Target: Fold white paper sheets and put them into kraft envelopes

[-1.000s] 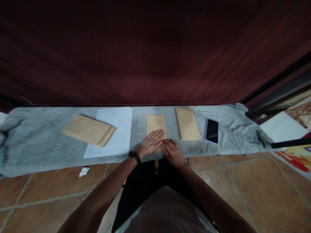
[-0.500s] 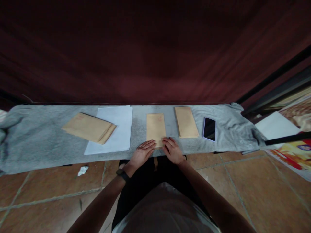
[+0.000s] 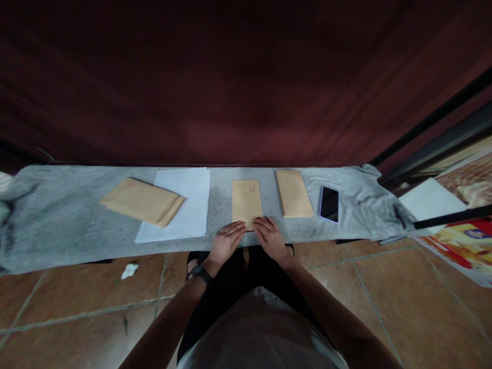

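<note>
A small brown envelope [image 3: 246, 201] lies upright in the middle of a grey cloth [image 3: 57, 220]. My left hand [image 3: 226, 242] rests flat at its near left corner, fingers stretched out and touching the near edge. My right hand [image 3: 270, 237] lies flat at the near right corner, fingers spread, fingertips at the envelope's edge. Neither hand holds anything. A black band sits on my left wrist.
A stack of brown envelopes [image 3: 294, 193] and a dark phone [image 3: 329, 203] lie to the right. To the left, more brown envelopes [image 3: 141, 201] rest on white paper [image 3: 187, 205]. A dark red curtain [image 3: 246, 82] hangs behind. A paper scrap [image 3: 129, 270] lies on the tiled floor.
My left hand has slid back off the middle of the envelope to its near edge. My right hand has stayed at the near right corner. The view shifted slightly.
</note>
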{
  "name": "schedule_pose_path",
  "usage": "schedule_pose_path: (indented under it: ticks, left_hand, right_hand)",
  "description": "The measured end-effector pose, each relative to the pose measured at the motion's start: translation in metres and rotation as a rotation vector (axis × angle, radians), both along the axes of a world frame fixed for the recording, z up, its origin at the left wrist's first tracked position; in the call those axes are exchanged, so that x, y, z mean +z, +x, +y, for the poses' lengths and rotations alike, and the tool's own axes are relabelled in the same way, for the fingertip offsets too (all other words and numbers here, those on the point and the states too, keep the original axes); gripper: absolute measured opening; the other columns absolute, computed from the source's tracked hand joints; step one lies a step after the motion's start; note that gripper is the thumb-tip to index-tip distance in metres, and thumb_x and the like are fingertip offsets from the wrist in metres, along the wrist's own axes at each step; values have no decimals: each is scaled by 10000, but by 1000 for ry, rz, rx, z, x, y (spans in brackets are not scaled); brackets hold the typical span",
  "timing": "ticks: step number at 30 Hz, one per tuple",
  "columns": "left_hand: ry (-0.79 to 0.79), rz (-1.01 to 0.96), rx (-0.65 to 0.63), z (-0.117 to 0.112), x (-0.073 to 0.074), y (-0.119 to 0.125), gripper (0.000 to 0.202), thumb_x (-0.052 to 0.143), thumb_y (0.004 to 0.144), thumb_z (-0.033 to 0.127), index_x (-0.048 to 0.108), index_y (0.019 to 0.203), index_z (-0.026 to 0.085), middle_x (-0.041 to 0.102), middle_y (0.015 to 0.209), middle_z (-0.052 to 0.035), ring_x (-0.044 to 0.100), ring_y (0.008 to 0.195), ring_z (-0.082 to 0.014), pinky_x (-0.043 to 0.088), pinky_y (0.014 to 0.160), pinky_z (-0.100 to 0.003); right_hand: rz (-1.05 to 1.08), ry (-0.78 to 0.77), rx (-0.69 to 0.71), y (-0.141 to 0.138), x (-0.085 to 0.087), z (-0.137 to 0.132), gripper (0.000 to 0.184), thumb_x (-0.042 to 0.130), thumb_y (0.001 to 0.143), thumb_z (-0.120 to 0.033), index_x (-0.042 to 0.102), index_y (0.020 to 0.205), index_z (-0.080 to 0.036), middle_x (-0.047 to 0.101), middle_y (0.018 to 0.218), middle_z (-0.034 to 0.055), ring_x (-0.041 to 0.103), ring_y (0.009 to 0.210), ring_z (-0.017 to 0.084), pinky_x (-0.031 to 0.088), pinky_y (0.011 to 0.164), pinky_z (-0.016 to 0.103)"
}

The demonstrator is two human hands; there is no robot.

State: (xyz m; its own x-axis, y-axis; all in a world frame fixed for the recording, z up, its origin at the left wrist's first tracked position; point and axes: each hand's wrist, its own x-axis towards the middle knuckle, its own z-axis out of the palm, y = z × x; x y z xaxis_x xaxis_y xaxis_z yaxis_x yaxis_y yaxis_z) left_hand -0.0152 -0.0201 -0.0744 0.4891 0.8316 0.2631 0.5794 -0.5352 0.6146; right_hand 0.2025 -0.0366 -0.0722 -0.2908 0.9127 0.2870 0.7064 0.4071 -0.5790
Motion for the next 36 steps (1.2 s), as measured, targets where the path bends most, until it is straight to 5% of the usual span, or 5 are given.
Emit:
schedule_pose_path:
  ticks: [5,10,21,28,36]
  left_hand:
    - [-5,26,-10,1,-2,-2,303,473,1007,295,715,1180,239,681,1333,-78,593,1297,-234,440,1153,-486]
    - [1,9,-10,1,0,-2,301,490,1004,296,709,1205,254,685,1329,-67,596,1296,-234,450,1145,-484]
    - [59,-30,-35,5,-2,-4,277,513,1006,289,718,1189,254,706,1297,-46,622,1266,-208,506,1101,-460]
    - [116,-30,-37,5,-5,-4,261,542,993,256,717,1188,262,707,1295,-31,627,1261,-199,523,1089,-444]
    - [124,-27,-21,4,-5,-3,258,546,989,257,717,1183,264,710,1288,-34,633,1253,-205,522,1088,-452]
  right_hand:
    - [-41,-5,201,-21,1,24,390,426,1047,-277,582,1403,-240,561,1486,67,471,1414,184,355,1218,424]
    - [-202,-111,288,-10,-11,69,433,462,1044,-365,506,1469,-291,410,1598,6,348,1494,193,278,1253,446]
    - [-356,-42,98,13,-13,158,588,387,1040,-382,343,1566,-121,306,1636,112,276,1525,244,181,1266,462]
    - [-503,-78,-13,4,-9,160,627,262,1061,-417,278,1583,-68,228,1657,137,224,1542,245,153,1271,456]
    - [-487,-52,93,14,-15,115,617,253,1067,-427,276,1587,-95,239,1660,114,225,1541,211,172,1276,416]
